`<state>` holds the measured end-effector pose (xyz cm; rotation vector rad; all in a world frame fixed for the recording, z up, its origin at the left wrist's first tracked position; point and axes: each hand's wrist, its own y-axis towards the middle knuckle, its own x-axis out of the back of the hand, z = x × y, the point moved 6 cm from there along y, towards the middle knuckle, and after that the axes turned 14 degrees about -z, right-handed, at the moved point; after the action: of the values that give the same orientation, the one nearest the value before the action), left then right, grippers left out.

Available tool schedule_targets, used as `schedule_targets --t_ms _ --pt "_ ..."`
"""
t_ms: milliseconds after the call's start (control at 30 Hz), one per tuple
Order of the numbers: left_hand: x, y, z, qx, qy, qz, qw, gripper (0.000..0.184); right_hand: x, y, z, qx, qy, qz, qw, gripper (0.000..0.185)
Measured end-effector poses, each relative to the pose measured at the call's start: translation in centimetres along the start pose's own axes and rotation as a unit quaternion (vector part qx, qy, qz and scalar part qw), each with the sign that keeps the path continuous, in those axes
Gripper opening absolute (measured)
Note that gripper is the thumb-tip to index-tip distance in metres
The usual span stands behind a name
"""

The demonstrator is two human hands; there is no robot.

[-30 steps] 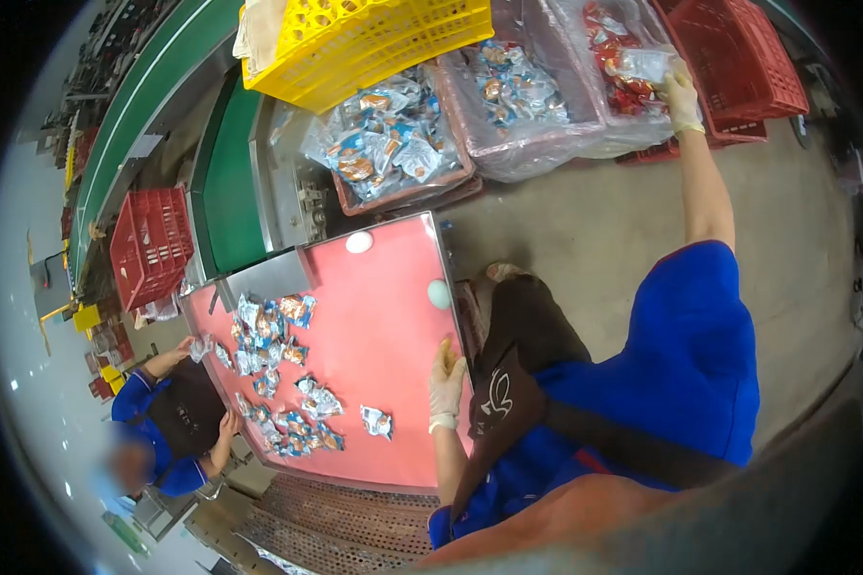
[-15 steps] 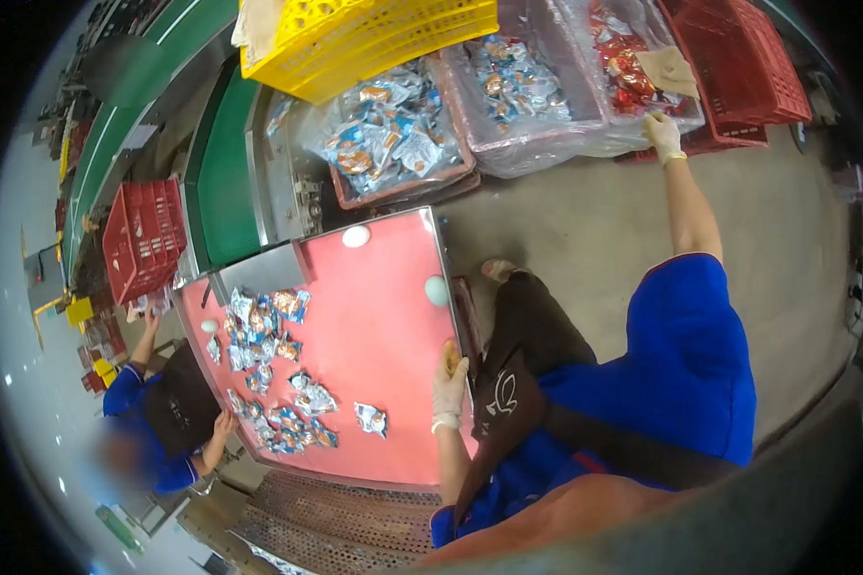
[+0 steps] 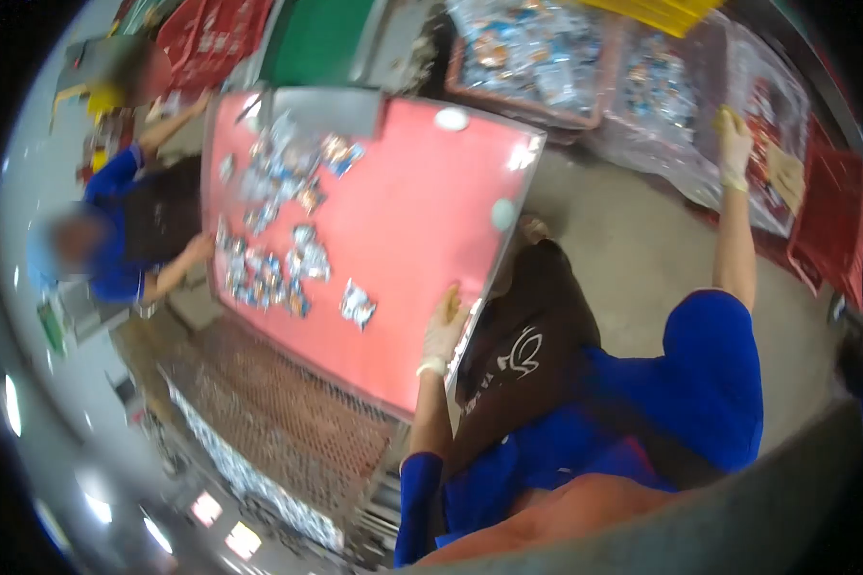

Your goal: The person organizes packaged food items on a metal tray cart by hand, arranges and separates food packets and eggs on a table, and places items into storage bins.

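Note:
My left hand (image 3: 445,331), in a pale glove with yellowish fingertips, rests by the near edge of the pink tabletop (image 3: 403,220), fingers stretched out and no object visible in them. Out to the right, my right hand (image 3: 734,149), gloved alike, is over the lined bins beside the red packets (image 3: 763,139). Its fingers look loosely apart, though blurred, and hold nothing I can see. A single foil packet (image 3: 358,305) lies left of my left hand. Several more foil packets (image 3: 268,264) are scattered at the far side. A white egg (image 3: 453,118) and a pale green egg (image 3: 503,214) lie near the edges.
Across the table stands a co-worker (image 3: 115,249) with a hand at its edge. Plastic-lined bins (image 3: 599,105) of packets stand at the back right, near a red crate (image 3: 829,216) and a yellow crate (image 3: 676,11). A perforated metal surface (image 3: 288,364) lies below the table.
The view has turned, so the table and bins appear shifted and tilted. My right hand is still out over the bins; my left stays by the table edge.

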<state>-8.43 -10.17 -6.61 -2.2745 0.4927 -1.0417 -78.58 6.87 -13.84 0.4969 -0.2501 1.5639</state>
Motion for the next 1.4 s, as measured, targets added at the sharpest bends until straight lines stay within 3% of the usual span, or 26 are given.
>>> schedule_targets --t_ms 67,267,433,567,633,733,833,933,967,1067,1100,1167,1200,1233,1300,1367,1400 --pt "0.5 -0.1 0.3 0.007 0.011 -0.008 1.0 0.057 -3.8 -2.1 1.8 -0.037 0.122 0.032 0.991 0.031" --pt "0.3 0.2 4.9 -0.005 -0.106 -0.055 0.993 0.063 -17.3 -14.0 13.6 0.073 0.131 0.284 0.947 0.029" --pt "1.8 -1.4 8.6 0.016 -0.127 -0.112 0.985 0.059 -25.3 -28.5 25.8 0.184 0.082 0.501 0.842 0.032" --pt "3.2 -3.4 11.8 0.085 -0.195 -0.149 0.966 0.056 -29.8 -38.4 32.6 0.283 0.023 0.602 0.746 0.04" --pt "4.2 -4.0 13.8 0.066 -0.209 -0.19 0.957 0.054 -33.2 -43.1 34.2 0.318 -0.015 0.644 0.696 0.046" --pt "4.4 -5.2 17.3 0.097 -0.285 -0.247 0.921 0.05 -38.0 -49.0 37.4 0.537 0.051 0.575 0.615 0.062" --pt "5.8 -6.2 19.0 0.132 -0.374 -0.285 0.873 0.049 -44.2 -52.2 37.8 0.62 -0.014 0.451 0.642 0.076" --pt "8.0 -5.6 19.9 0.121 -0.439 -0.337 0.824 0.047 -46.1 -54.1 37.7 0.656 -0.184 0.378 0.627 0.079" --pt "8.8 -5.0 20.3 0.123 -0.433 -0.324 0.832 0.05 -46.7 -54.5 37.8 0.659 -0.198 0.361 0.63 0.065" --pt "12.4 -2.3 18.6 0.152 -0.422 -0.338 0.828 0.061 -48.6 -53.9 36.1 0.674 -0.121 0.313 0.658 0.047" --pt "13.0 -0.7 18.2 0.133 -0.44 -0.355 0.814 0.07 -48.8 -53.6 35.8 0.647 -0.099 0.373 0.657 0.043" --pt "14.8 2.3 16.1 0.112 -0.349 -0.402 0.839 0.073 -47.8 -52.9 35.6 0.582 -0.053 0.488 0.648 0.035" --pt "15.5 3.8 15.3 0.101 -0.302 -0.426 0.847 0.074 -46.8 -53.0 34.7 0.419 -0.072 0.632 0.648 0.034" --pt "15.1 5.7 15.2 0.098 -0.281 -0.427 0.854 0.074 -44.4 -53.8 33.9 0.233 -0.087 0.744 0.62 0.033" --pt "14.3 8.9 15.4 0.09 -0.237 -0.431 0.866 0.073 -38.5 -57.3 33.1 0.119 -0.06 0.85 0.51 0.038" --pt "14.7 9.9 14.5 0.051 -0.209 -0.397 0.892 0.069 -34.3 -60.4 31.6 0.145 -0.11 0.89 0.418 0.038" --pt "14.8 10.1 14.0 0.032 -0.194 -0.379 0.904 0.067 -33.8 -61.7 31.2 0.211 -0.094 0.884 0.407 0.036"
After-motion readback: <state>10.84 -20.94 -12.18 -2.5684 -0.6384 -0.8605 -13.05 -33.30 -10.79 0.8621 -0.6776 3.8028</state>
